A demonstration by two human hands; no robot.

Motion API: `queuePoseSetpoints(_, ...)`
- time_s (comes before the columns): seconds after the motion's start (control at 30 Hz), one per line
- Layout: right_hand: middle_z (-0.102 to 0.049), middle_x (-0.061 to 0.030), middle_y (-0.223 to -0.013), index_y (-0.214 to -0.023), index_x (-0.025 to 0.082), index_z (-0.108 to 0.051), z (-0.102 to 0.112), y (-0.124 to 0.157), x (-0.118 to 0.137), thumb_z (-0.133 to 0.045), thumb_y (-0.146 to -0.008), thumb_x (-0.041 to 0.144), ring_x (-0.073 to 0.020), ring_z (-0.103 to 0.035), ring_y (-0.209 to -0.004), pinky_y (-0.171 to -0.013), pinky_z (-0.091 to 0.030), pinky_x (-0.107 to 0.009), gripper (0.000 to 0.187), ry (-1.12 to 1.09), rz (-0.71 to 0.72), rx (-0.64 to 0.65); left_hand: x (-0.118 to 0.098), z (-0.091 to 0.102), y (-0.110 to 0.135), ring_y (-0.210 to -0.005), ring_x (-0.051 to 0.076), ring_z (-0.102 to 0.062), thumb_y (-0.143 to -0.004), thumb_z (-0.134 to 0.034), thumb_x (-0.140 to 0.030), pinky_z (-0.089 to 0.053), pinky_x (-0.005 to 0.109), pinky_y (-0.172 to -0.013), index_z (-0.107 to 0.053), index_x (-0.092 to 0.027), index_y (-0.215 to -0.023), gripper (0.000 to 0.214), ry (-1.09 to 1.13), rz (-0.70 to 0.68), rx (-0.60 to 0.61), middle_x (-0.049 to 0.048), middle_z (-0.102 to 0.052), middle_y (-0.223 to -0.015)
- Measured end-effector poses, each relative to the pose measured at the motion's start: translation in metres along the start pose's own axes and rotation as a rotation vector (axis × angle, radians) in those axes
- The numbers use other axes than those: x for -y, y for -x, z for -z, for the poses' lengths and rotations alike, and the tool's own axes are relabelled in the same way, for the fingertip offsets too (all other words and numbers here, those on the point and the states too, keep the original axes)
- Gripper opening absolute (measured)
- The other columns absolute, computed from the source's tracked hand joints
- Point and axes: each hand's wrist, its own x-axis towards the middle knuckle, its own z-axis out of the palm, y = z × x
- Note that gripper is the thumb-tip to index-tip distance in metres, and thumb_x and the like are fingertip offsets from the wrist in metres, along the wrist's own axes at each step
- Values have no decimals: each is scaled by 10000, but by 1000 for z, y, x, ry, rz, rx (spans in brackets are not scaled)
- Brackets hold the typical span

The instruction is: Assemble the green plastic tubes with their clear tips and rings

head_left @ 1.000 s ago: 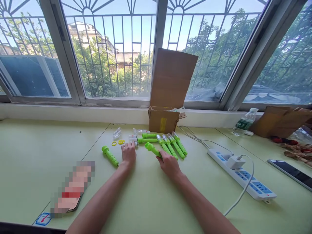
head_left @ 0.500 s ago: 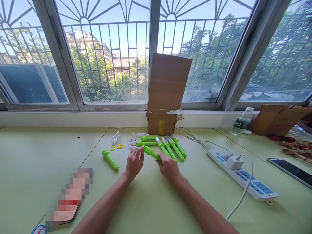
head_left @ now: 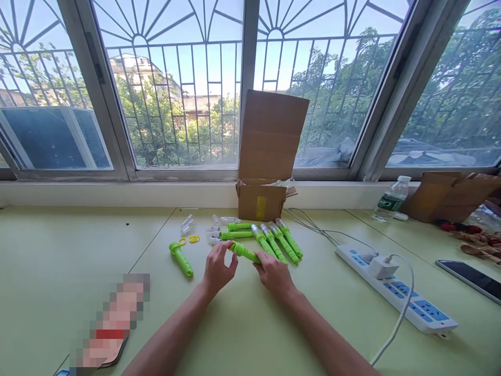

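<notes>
Grip: R hand (head_left: 276, 274) wraps thumb & fingers round the rear half of a green tube (head_left: 245, 253), flared mouth aimed to approx. 10 o'clock. L hand (head_left: 218, 269) closes narrow on that mouth w/ its fingertips; whether a small part sits betw. them cannot be told. The tube lies centre-frame betw. both hands, low at the table (head_left: 250, 329); touching it or just clear of it, not resolvable. Surroundings: a row of green torches w/ clear heads (head_left: 279, 241) just beyond the R hand at 1 o'clock; two more green bodies (head_left: 237, 231) and clear caps (head_left: 187, 223) at 12 and 11 o'clock; yellow rings (head_left: 193, 238) at 11 o'clock; one loose green body (head_left: 181, 259) at 9 o'clock, near the L hand but apart from it; open cardboard box (head_left: 260, 201) at 12 o'clock, further back; power strip (head_left: 395, 292) at 3 o'clock, well apart. Technique (judgement): R hand best acts as the fixed clamp, wrist steady, while the L fingertips do the fine work at the mouth, square to the tube axis, light force only. Keep the tube's rear end off the row at 1 o'clock, which would scatter if nudged.
</notes>
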Motion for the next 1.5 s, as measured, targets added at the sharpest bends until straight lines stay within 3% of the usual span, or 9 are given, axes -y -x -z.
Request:
queuePoseSetpoints(0.2, -655, -49, -1027, -1082, 218, -572, 1, 0, -1, -428, -869, 263, -186, -594, -873, -646, -380, -260, 261, 6, -22, -11, -1, -1, 2, -882, 181, -619, -821, -564, -231, -504, 332, -776, -515, -205, -1040, 226, 69, 73, 67, 59, -640, -951)
queuePoseSetpoints(0.33, -649, -57, -1047, -1142, 201, -548, 0, 1, 1, -444, -802, 168, -182, -591, -891, -690, -383, -255, 358, -20, 4, 11, -6, -3, 1, -919, 183, -615, -808, -585, -233, -492, 357, -831, -538, -214, -1028, 226, 191, 159, 87, 53, -645, -970)
queuePoseSetpoints(0.6, -640, -49, -1070, -1145, 209, -547, 3, 2, 6, -425, -754, 116, -186, -584, -926, -705, -390, -251, 420, -12, 7, 39, -9, -12, -5, -829, 161, -639, -626, -769, -232, -499, 340, -836, -541, -169, -1055, 490, 820, 618, 82, 28, -656, -823)
queuePoseSetpoints(0.8, -640, -36, -1073, -1218, 259, -530, 7, 2, 5, -428, -754, 133, -179, -589, -916, -718, -405, -248, 491, 15, 3, 80, -4, -8, -8, -781, 158, -641, -513, -838, -257, -497, 294, -763, -601, -134, -970, 530, 1044, 859, 77, 40, -669, -802)
queuePoseSetpoints(1.17, -643, -44, -1092, -1260, 264, -512, 4, 3, 4, -461, -721, 140, -193, -603, -937, -753, -426, -262, 555, -31, 50, 61, -3, -4, -10, -760, 141, -636, -514, -837, -286, -504, 285, -738, -606, -137, -909, 481, 959, 868, 87, 44, -649, -849)
queuePoseSetpoints(1.33, -634, -60, -1156, -1282, 233, -481, 4, 4, 7, -456, -795, 223, -204, -600, -999, -830, -432, -278, 488, -149, 72, 61, -6, -5, -8, -788, 156, -641, -500, -846, -270, -512, 303, -753, -591, -139, -923, 511, 1002, 885, 139, 51, -646, -879)
queuePoseSetpoints(1.5, -666, -74, -1093, -1275, 215, -477, 6, 4, 8, -438, -838, 293, -223, -627, -961, -787, -439, -286, 446, -166, 48, 87, -2, -8, -6, -817, 158, -630, -499, -851, -250, -514, 312, -773, -586, -140, -983, 562, 1030, 882, 167, 56, -656, -861)
